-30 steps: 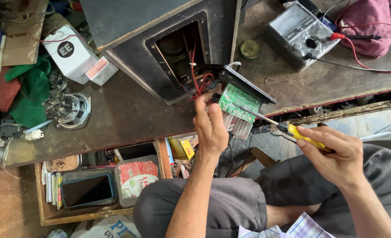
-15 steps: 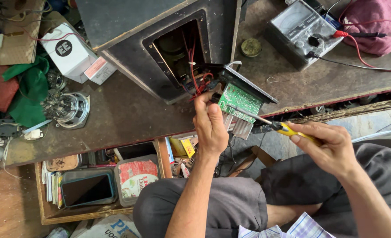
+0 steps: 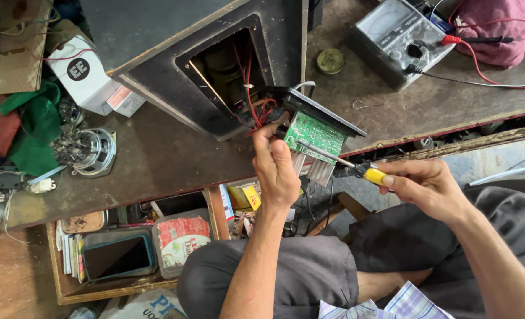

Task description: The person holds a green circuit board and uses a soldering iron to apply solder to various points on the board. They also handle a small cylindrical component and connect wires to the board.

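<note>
Head cam, looks steeply down, close over workbench (image 3: 156, 159).

Two hands at a cluttered bench: one left hand (image 3: 277, 171), one right hand (image 3: 425, 188). One green circuit board (image 3: 317, 134), one yellow-handled screwdriver (image 3: 357, 168), one black speaker cabinet (image 3: 174, 47), one grey analogue meter (image 3: 399, 36), one loose speaker driver (image 3: 92, 152), one phone (image 3: 116, 257).

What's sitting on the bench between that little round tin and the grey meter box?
Nothing: in the head view, the stretch between the round tin and the grey meter is bare, scuffed workbench; a small wire loop lies nearer the person.
</note>
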